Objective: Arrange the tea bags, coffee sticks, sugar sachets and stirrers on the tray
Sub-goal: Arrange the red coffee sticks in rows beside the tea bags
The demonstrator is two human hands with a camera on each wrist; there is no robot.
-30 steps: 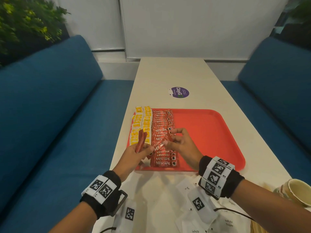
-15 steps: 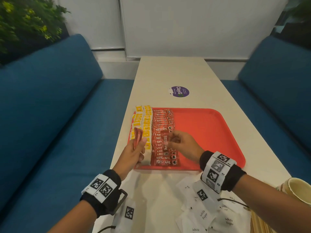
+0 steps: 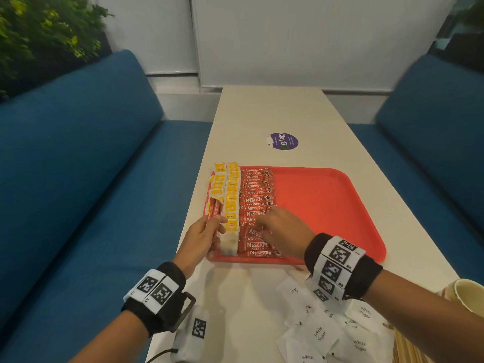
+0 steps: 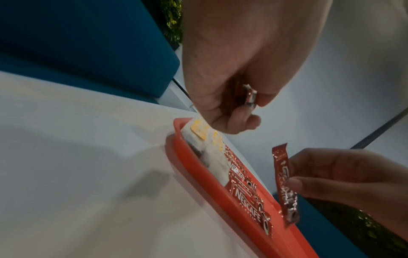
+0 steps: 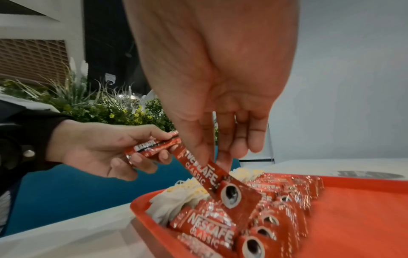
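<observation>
The fingers (image 5: pixel 223 157) of the right hand (image 3: pixel 284 233) pinched one coffee stick (image 5: pixel 212 176) by its upper part, thumb on one face and fingertips on the other, with its lower end tipped down among the sticks already laid. The left hand (image 3: pixel 203 238) was curled round a small bundle of spare coffee sticks (image 3: pixel 213 212), held upright just left of the tray's near-left corner.

Beneath the right hand ran the row of coffee sticks (image 3: pixel 258 203), overlapping one another from the far edge of the red tray (image 3: pixel 327 205) to its near edge. Touching that row on its left stood two columns of yellow-tagged tea bags (image 3: pixel 231 200), against the tray's left rim. The right half of the tray was bare red plastic.

Nearer on the worktop (image 3: pixel 275 113), in front of the tray, lay a loose heap of white sugar sachets (image 3: pixel 322 334). A paper cup (image 3: pixel 468 297) sat at the near right edge, with what looked like wooden stirrers (image 3: pixel 403 347) beside it, though too little showed to be sure.

The step in hand seemed to be laying coffee sticks: tea bags done, coffee row nearly full, sugar and stirrers not yet started. The next move probably called for lowering the pinched stick flat into a gap near the row's near end, label up and square with its neighbours, and letting go without nudging the overlapped sticks out of line. Then another stick could be drawn from the left hand's bundle.
</observation>
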